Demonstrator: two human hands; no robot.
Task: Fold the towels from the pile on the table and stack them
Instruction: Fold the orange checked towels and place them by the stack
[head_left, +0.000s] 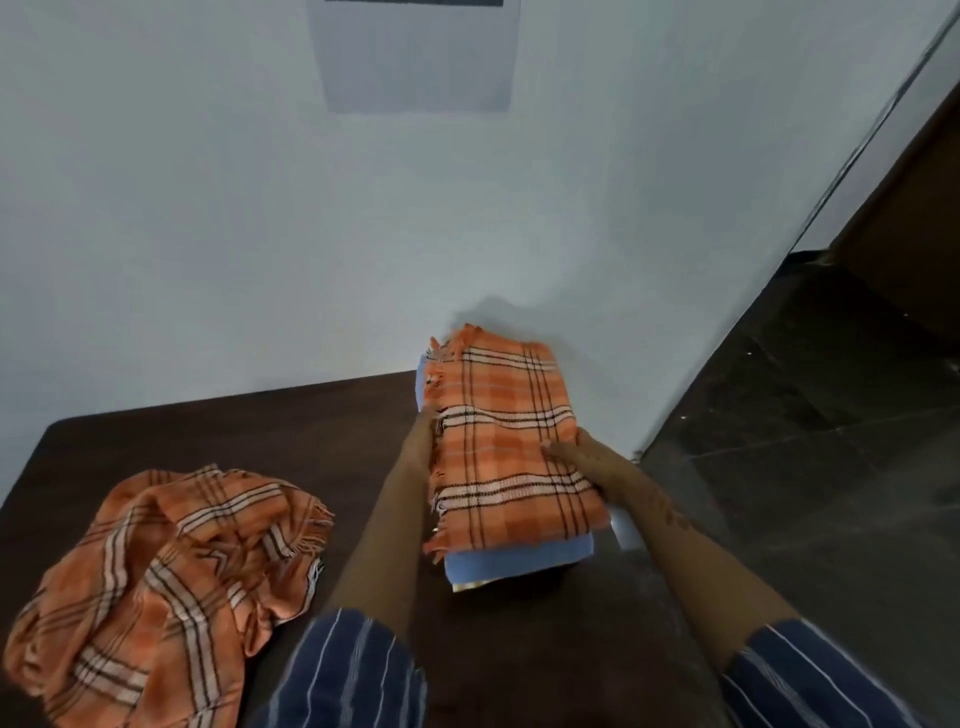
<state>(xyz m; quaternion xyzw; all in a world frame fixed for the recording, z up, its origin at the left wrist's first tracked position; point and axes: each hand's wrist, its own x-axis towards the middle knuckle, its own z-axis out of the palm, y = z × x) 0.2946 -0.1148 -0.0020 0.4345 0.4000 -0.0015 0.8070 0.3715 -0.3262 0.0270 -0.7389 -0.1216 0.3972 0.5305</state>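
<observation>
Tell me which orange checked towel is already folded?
The orange plaid towel between both hands, lying flat on the stack above a blue towel. The other orange plaid towel, at the table's left, is still crumpled.

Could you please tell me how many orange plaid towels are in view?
2. One folded towel tops the stack by the wall, between both hands; one crumpled towel lies at the table's left. Others may be hidden lower in the stack.
</observation>
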